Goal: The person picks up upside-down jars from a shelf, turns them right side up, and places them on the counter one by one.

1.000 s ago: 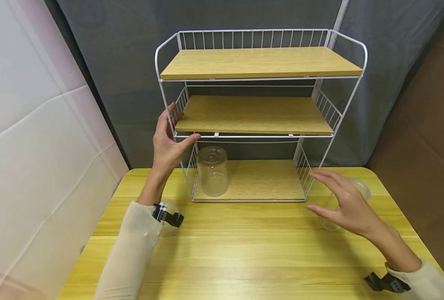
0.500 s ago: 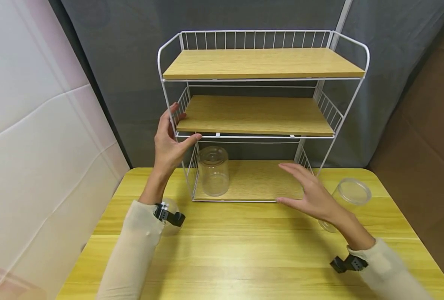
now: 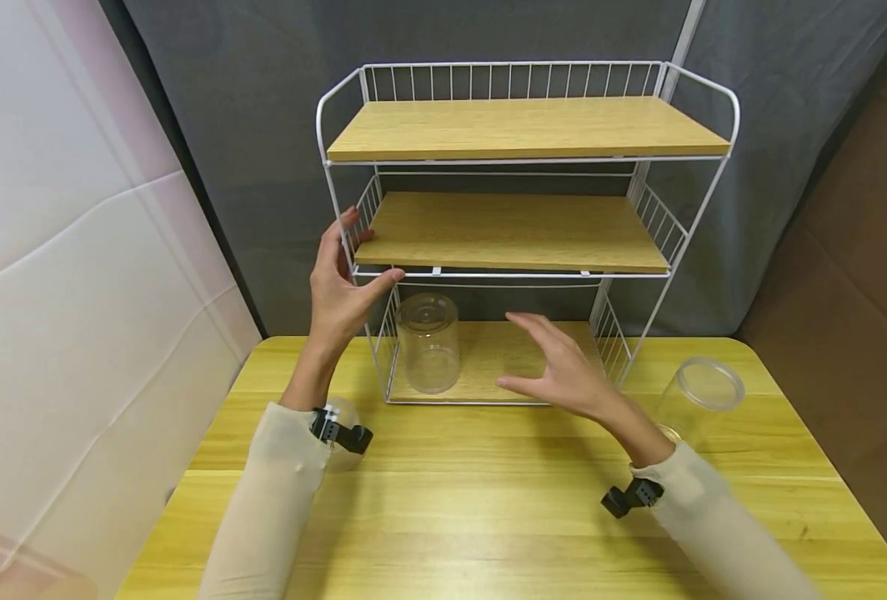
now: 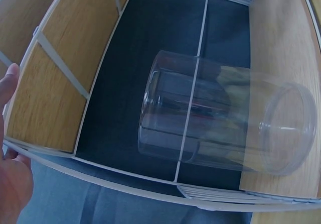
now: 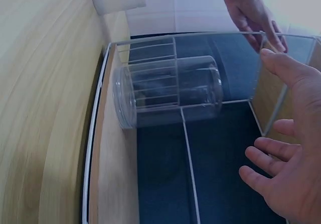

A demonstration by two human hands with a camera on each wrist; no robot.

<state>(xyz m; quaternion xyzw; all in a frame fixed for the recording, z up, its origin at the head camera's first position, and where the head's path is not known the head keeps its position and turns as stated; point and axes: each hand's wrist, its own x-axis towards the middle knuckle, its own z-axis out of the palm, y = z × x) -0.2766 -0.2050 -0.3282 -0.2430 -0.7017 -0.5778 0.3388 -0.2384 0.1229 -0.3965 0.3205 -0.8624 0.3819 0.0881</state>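
A white wire rack (image 3: 511, 273) with several wooden shelves stands on the table. My left hand (image 3: 338, 292) grips its left side at the middle shelf, thumb over the front rail and fingers round the side wires. On the left of the bottom shelf stands a clear cylindrical jar (image 3: 428, 346), also seen through the wires in the left wrist view. My right hand (image 3: 563, 371) hovers in front of the bottom shelf, right of that jar. Its fingers and thumb are spread, holding nothing; in the right wrist view the jar (image 5: 168, 91) is apart from the hand.
Another clear jar (image 3: 702, 392) stands on the wooden table (image 3: 451, 517) to the right of the rack. A further clear object (image 3: 344, 462) is mostly hidden behind my left wrist. Grey cloth (image 3: 263, 125) hangs behind, with a white panel (image 3: 98, 292) at left.
My right hand has moved left from beside the right-hand jar to the front of the bottom shelf. That jar is now more fully visible. My left hand keeps its hold on the rack.
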